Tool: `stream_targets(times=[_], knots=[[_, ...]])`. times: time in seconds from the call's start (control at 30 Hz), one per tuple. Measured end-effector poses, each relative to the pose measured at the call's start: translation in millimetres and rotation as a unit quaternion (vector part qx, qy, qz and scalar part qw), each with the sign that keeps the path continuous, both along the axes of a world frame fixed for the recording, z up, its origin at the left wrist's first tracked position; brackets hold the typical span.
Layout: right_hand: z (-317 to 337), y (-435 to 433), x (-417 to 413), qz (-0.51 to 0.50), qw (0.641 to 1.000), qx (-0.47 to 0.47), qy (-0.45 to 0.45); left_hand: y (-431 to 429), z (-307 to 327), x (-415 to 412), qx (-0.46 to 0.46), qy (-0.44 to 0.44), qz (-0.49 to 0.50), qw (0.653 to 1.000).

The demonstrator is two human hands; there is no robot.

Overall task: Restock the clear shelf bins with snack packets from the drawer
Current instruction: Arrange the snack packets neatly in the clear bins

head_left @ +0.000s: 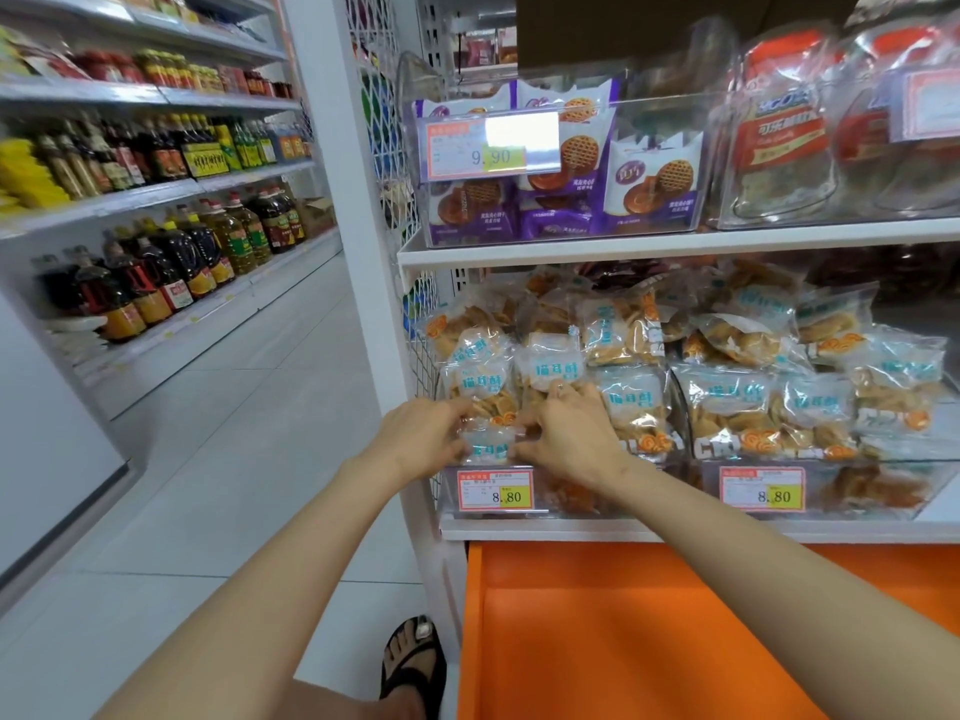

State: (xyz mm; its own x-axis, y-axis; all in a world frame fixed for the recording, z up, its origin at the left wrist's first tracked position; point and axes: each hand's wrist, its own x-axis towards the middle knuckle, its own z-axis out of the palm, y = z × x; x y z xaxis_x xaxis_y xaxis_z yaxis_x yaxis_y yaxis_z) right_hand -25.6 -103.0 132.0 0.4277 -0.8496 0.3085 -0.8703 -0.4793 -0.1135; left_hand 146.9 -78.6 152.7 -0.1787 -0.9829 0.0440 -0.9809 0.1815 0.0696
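Observation:
A clear snack packet with teal lettering point(490, 443) sits at the front top of the left clear bin point(566, 504) on the lower shelf. My left hand point(421, 439) grips its left edge and my right hand point(569, 439) grips its right edge, fingers curled onto the wrapper. The bin is heaped with several like packets point(618, 335). Below the shelf the orange drawer point(675, 631) stands pulled out; its visible floor shows no packets.
A second clear bin point(883, 491) of the same packets sits to the right. On the upper shelf stand a bin of purple biscuit packs point(561, 200) and clear bags point(784, 148). Oil bottles point(171, 262) line the aisle's left shelves. My sandalled foot point(413, 662) stands beside the drawer.

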Motion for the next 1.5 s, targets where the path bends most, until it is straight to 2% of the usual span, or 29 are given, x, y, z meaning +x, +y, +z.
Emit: stream_targets(times=[0.3,0.47,0.53,0.63,0.67,0.77,0.8,0.9,0.97,1.07,1.2,1.27,1.33,1.5], knots=[[0.2,1.7,5.3,-0.022,0.999,-0.003,0.042,-8.2,14.8,-0.9,0.071,-0.036,-0.015,0.997],[-5.7,1.6,10.1,-0.039,0.996,-0.044,0.064,-4.0,6.2,-8.0,-0.057,-0.09,0.004,0.994],[-7.1,4.7,7.7,-0.024,0.998,-0.051,0.037,-2.0,3.2,-8.5,-0.083,-0.079,0.017,0.993],[-5.5,7.0,-2.6,0.008,0.995,-0.049,-0.086,1.6,2.6,-7.3,-0.122,-0.053,0.027,0.991],[-3.8,7.5,-6.5,0.019,0.993,-0.056,-0.101,3.1,3.3,-7.5,-0.141,-0.041,0.022,0.989],[1.7,5.9,-12.9,0.034,0.997,-0.074,-0.015,8.0,5.4,-9.8,-0.206,-0.004,-0.009,0.979],[4.7,3.7,-12.4,0.041,0.997,-0.068,-0.021,8.6,4.9,-10.0,-0.219,0.003,-0.022,0.976],[24.1,-8.7,-2.9,0.058,0.984,-0.087,-0.145,10.2,0.5,-7.9,-0.203,0.03,-0.057,0.977],[39.6,-26.0,5.2,0.019,0.982,-0.119,-0.145,11.3,-1.1,-3.2,-0.19,0.05,-0.091,0.976],[60.2,-51.6,22.9,-0.07,0.995,-0.059,-0.049,12.6,-4.0,6.1,-0.156,0.071,-0.144,0.975],[67.2,-71.1,47.4,-0.119,0.987,0.087,-0.057,12.1,-12.7,6.4,-0.116,0.026,-0.167,0.979],[66.3,-75.8,50.5,-0.126,0.979,0.125,-0.098,9.9,-16.6,4.6,-0.112,-0.009,-0.16,0.981],[68.2,-75.9,49.1,-0.125,0.962,0.153,-0.191,8.2,-18.3,3.1,-0.115,-0.025,-0.158,0.98],[81.9,-66.2,38.6,-0.092,0.893,0.159,-0.411,9.5,-14.6,4.0,-0.096,-0.009,-0.156,0.983]])
